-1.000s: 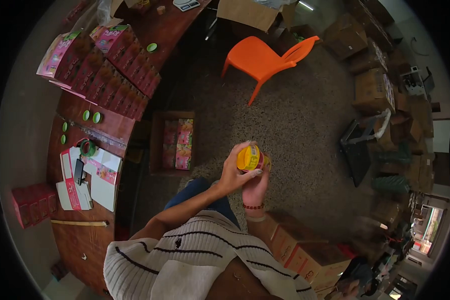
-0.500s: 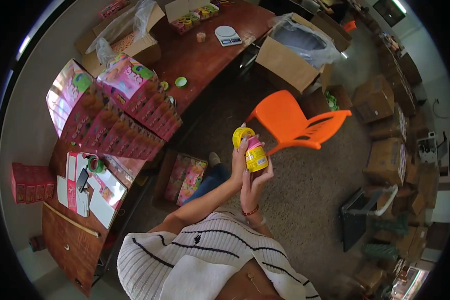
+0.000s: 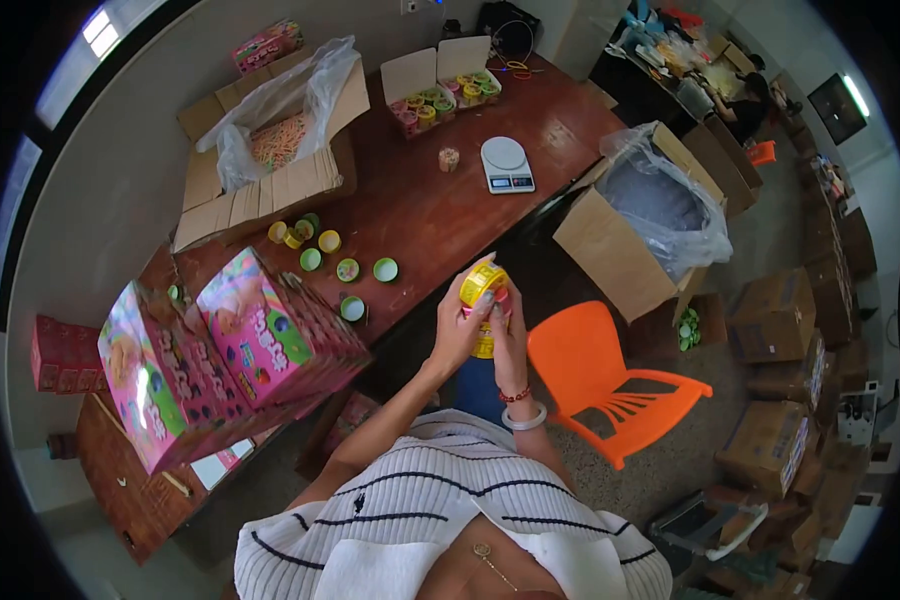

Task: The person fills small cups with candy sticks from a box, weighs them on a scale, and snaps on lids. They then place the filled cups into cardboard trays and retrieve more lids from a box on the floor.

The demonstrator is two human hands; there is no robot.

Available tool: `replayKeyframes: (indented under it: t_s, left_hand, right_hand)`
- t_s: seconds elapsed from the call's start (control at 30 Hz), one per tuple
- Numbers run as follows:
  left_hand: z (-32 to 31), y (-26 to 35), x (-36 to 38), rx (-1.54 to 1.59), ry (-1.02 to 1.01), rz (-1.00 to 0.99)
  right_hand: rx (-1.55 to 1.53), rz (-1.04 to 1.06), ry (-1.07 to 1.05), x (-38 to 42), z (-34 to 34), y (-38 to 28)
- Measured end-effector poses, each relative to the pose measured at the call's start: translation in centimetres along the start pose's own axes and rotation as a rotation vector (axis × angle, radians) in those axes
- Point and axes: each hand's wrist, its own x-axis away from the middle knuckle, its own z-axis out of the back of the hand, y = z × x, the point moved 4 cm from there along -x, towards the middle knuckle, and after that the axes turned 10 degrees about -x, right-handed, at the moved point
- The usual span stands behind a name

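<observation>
Both of my hands are together in front of my chest. My left hand [image 3: 454, 330] is closed around a round yellow lid [image 3: 483, 285], its thumb across the front. My right hand [image 3: 511, 345], with a red bead bracelet and a pale bangle at its wrist, wraps a small jar with a pink upper part and a yellow label [image 3: 483, 346]. The lid overlaps the top of the jar in this view. Fingers cover much of both. Left of my hands, several green and yellow lids, such as a green lid [image 3: 385, 269], lie on the table.
Pink printed boxes [image 3: 260, 330] are stacked at the left of the red-brown table [image 3: 410, 220]. A kitchen scale [image 3: 508, 165], a small filled jar [image 3: 449, 159] and an open carton [image 3: 260, 195] stand farther back. An orange chair [image 3: 580, 355] and a plastic-lined carton [image 3: 620, 245] are to the right.
My view has turned toward the table, bringing more lids and the scale into sight. The lid and jar, apart at an angle before, now overlap, held closer to upright.
</observation>
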Motion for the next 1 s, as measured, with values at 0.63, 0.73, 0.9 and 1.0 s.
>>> replayKeyframes:
  t_s: [0.63,0.73,0.9,1.0]
  left_hand:
    - [-1.4,-10.2,-46.3,-0.159,-0.157,0.386]
    - [-0.8,-11.3,-50.1,-0.182,-0.1,0.369]
    - [1.2,-10.3,-56.3,-0.002,0.101,0.476]
    - [4.9,-12.2,-60.5,-0.183,0.183,0.275]
  right_hand:
    - [0.042,-0.485,-0.731,-56.4,6.8,8.5]
    - [0.024,-0.587,-0.884,-61.1,5.8,9.6]
    - [-0.494,-1.011,-0.692,-67.1,3.2,10.3]
    - [-0.744,-1.194,-0.629,-71.1,2.4,10.9]
